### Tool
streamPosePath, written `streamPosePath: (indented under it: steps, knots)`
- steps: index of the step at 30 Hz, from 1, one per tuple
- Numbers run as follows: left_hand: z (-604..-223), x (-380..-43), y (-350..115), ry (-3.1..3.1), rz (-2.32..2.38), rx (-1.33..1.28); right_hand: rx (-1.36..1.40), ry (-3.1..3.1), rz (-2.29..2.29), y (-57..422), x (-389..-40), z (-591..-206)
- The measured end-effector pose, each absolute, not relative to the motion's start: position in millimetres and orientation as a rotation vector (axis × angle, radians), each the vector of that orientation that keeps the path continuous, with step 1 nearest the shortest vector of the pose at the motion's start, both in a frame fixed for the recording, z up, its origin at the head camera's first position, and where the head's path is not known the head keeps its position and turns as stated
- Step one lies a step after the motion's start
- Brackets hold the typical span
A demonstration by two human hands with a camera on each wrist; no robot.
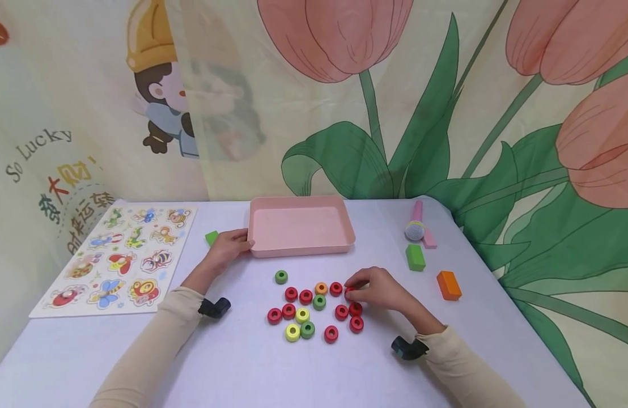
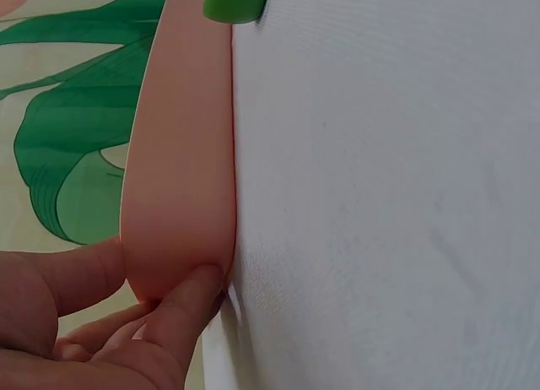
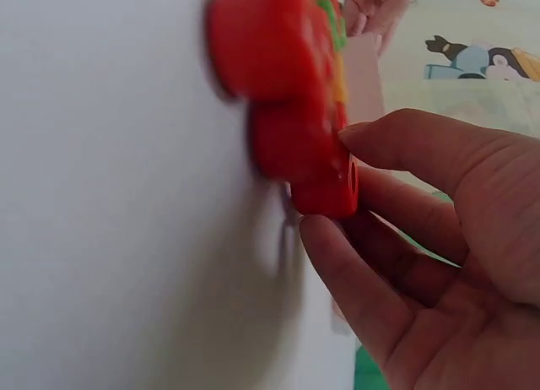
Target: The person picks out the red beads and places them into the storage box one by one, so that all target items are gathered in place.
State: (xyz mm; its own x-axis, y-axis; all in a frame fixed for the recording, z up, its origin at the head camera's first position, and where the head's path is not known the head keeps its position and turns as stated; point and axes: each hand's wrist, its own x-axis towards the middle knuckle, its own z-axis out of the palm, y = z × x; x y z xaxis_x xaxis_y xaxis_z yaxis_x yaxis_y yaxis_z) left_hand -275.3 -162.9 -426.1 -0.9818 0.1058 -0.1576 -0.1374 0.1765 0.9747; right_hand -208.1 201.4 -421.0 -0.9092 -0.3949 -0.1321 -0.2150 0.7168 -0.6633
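My left hand holds the left front corner of a shallow pink tray. In the left wrist view, thumb and fingers lie round the tray's end wall. My right hand pinches a red ring-shaped bead between thumb and fingers at the right edge of a loose group of beads. Other red beads are spread in front of the tray, with green beads, yellow beads and one orange bead among them. The tray holds nothing.
A white board with insect pictures lies at the left. Behind my left hand is a green block. To the right are a toy microphone, a pink block, another green block and an orange block.
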Motion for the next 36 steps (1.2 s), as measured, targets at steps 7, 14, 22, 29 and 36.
streamPosePath:
  steps: [7,14,22,29,36]
  knots:
    - [-424.7,-271.5,-160.3,2.177,1.982,-0.097,-0.505,2.675,-0.999,208.3,-236.0,-399.2]
    - [-425.2,-270.3,-159.5,2.157,2.002,-0.145,-0.495,2.658,-1.059,197.4,-290.4,-366.6]
    - [-429.8,-270.7,-157.3,2.147,2.018,-0.159,-0.315,2.601,-1.147,164.9,-365.0,-357.8]
    - [-431.8,-268.8,-155.7,2.161,2.025,-0.172,-0.277,2.577,-1.135,149.4,-396.6,-379.6]
    - [-431.3,-267.0,-156.8,2.161,2.029,-0.18,-0.293,2.68,-1.026,142.3,-406.9,-392.2]
